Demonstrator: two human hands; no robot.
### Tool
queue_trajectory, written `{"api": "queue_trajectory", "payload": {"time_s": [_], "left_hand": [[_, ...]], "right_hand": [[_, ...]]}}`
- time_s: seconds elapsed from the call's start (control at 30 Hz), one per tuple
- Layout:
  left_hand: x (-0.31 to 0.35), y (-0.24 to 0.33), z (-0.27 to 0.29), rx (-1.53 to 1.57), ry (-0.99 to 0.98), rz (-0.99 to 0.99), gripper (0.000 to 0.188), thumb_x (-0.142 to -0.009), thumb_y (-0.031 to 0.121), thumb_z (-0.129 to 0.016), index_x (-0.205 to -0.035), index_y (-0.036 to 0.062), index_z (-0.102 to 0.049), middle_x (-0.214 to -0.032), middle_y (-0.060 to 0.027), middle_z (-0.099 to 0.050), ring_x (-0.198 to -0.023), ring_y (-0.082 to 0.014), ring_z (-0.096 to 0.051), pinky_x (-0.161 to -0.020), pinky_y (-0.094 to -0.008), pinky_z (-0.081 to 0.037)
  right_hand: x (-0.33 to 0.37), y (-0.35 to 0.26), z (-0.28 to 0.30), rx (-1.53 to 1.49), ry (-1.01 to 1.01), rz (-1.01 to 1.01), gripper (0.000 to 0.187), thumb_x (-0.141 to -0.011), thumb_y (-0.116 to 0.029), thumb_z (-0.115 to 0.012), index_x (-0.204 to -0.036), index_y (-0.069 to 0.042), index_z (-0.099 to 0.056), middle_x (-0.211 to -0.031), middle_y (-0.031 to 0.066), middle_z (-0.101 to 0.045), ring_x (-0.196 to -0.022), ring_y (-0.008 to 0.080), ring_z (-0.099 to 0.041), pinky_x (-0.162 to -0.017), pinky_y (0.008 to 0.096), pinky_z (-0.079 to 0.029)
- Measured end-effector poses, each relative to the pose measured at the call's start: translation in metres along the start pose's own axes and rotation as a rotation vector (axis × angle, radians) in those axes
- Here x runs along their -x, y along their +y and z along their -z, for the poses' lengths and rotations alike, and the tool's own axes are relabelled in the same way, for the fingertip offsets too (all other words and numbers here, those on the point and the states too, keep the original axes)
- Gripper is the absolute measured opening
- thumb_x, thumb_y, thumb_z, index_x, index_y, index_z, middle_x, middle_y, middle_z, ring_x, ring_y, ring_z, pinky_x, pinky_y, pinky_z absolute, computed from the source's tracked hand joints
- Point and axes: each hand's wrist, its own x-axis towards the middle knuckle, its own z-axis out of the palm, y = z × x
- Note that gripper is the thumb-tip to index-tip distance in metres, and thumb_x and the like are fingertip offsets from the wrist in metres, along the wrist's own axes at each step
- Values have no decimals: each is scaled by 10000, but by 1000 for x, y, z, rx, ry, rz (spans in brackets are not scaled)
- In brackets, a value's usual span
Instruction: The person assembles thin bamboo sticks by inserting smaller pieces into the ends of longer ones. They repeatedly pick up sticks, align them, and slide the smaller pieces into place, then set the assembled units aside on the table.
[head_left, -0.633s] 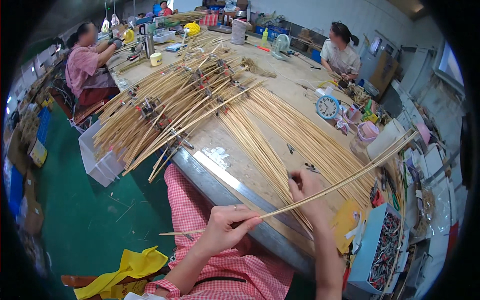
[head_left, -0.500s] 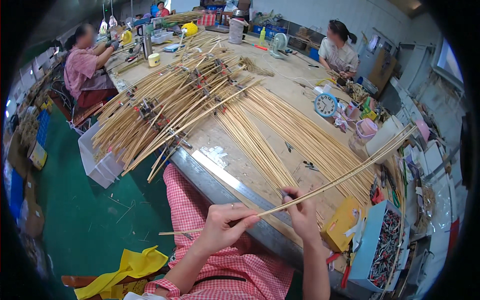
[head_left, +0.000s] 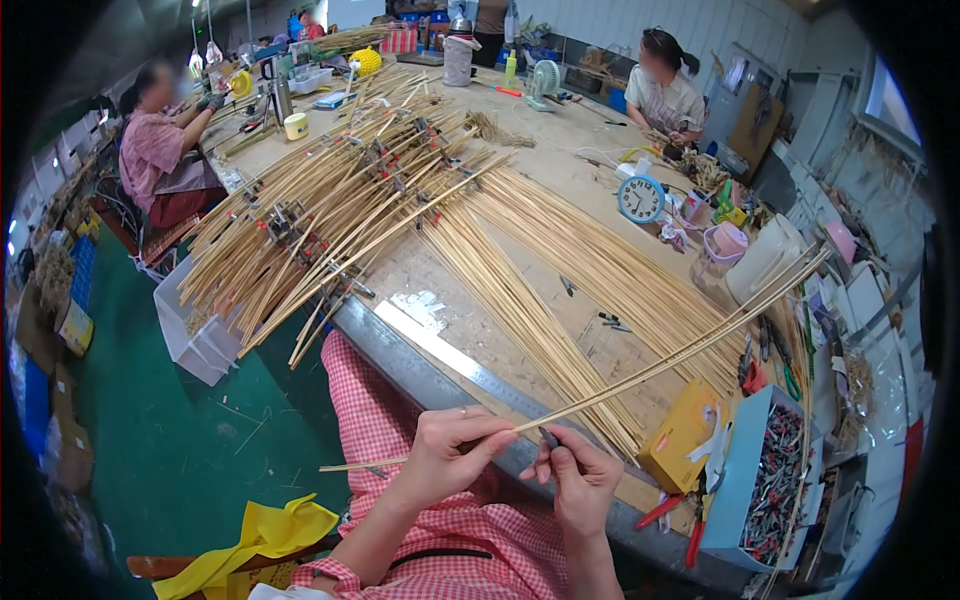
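My left hand [head_left: 452,450] pinches a few long, thin bamboo strips [head_left: 700,345] between thumb and fingers. The strips slant up to the right, bowing slightly, and their short ends stick out left over my lap. Close beside them, my right hand [head_left: 580,480] is closed on a small dark clip-like piece [head_left: 549,437], just below the strips; its exact kind is hard to make out. Under the held strips, a narrow row of bamboo strips [head_left: 530,345] lies on the table, next to a broader row [head_left: 620,275].
A pile of clipped bamboo strips [head_left: 270,270] covers the table's left part. A metal ruler [head_left: 440,348] lies along the front edge. Right are a yellow box [head_left: 680,435], red-handled pliers [head_left: 660,512], a box of clips [head_left: 745,500] and a clock [head_left: 641,199]. Two people sit across the table.
My right hand has come off the bamboo strips and moved down and left, turning palm upward with the dark piece. My left hand keeps its pinch in nearly the same place.
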Motion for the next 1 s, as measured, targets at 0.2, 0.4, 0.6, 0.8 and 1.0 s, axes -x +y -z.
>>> {"api": "queue_trajectory", "payload": {"time_s": [0.2,0.4,0.6,0.8,1.0], "left_hand": [[0,0,1,-11,-1,4,88,-803,19,-695,-884,-15,-701,-712,-106,-651,-589,-179,-616,-530,-274,-465],[0,-1,-1,-3,-2,15,99,-804,16,-694,-896,-15,-706,-700,-105,-646,-581,-169,-613,-524,-267,-465],[0,0,-1,10,11,2,107,-801,10,-693,-903,-19,-705,-695,-109,-645,-579,-170,-612,-521,-266,-462],[-2,-1,-2,-14,28,-37,77,-801,5,-683,-864,-28,-714,-649,-87,-640,-546,-131,-598,-486,-241,-438],[0,3,0,-11,8,5,88,-796,8,-691,-878,-21,-707,-674,-105,-638,-567,-171,-608,-512,-266,-452]], "right_hand": [[1,3,-3,-29,42,-5,247,-932,65,-504,-1144,54,-631,-874,121,-598,-645,123,-549,-644,313,-598],[3,3,-3,-29,37,-15,250,-940,58,-496,-1157,55,-619,-870,115,-591,-651,122,-548,-661,322,-600],[5,3,-4,-15,34,-35,254,-930,62,-516,-1170,70,-599,-894,109,-595,-673,123,-554,-685,319,-595],[7,6,-3,-53,41,-73,258,-911,77,-540,-1163,96,-592,-942,119,-618,-700,122,-567,-674,299,-579],[11,7,-1,-74,49,-104,279,-899,94,-544,-1170,68,-603,-950,131,-627,-704,128,-577,-672,298,-575]]}}
